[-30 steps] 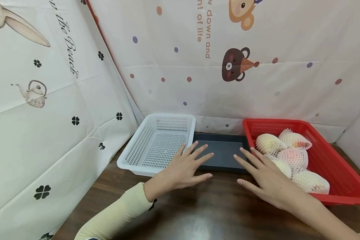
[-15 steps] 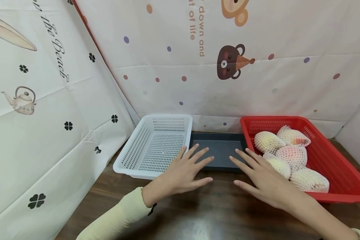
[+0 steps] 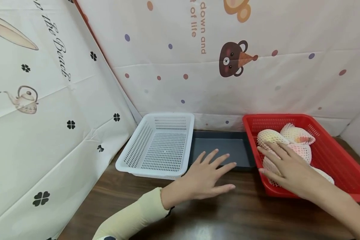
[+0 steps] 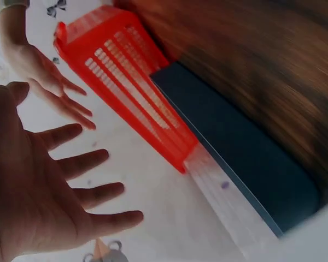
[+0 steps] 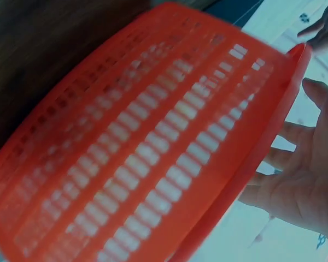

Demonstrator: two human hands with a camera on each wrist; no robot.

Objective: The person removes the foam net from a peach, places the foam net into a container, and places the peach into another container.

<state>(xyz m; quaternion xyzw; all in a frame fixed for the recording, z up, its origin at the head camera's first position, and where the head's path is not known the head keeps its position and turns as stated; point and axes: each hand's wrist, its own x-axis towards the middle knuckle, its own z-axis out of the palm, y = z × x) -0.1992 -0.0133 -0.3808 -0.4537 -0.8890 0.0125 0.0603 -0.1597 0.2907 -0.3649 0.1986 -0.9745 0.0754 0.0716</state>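
Hanging over the near left part of the red basket point(image 3: 333, 163) at the right of the frame, the right hand point(image 3: 294, 171) has straight fingers, slightly apart, and grips nothing. Beneath and behind it lie net-wrapped fruits point(image 3: 298, 135), yellowish and pink, partly covered by the hand; whether the fingertips touch them I cannot tell. Just below the middle of the frame, the left hand point(image 3: 205, 181), fingers spread wide and holding nothing, is nearest the dark tray point(image 3: 223, 146), its fingertips overlapping the tray's near edge in the head view. Left of centre, the white basket point(image 3: 165, 146) stands on the brown table point(image 3: 243, 213).
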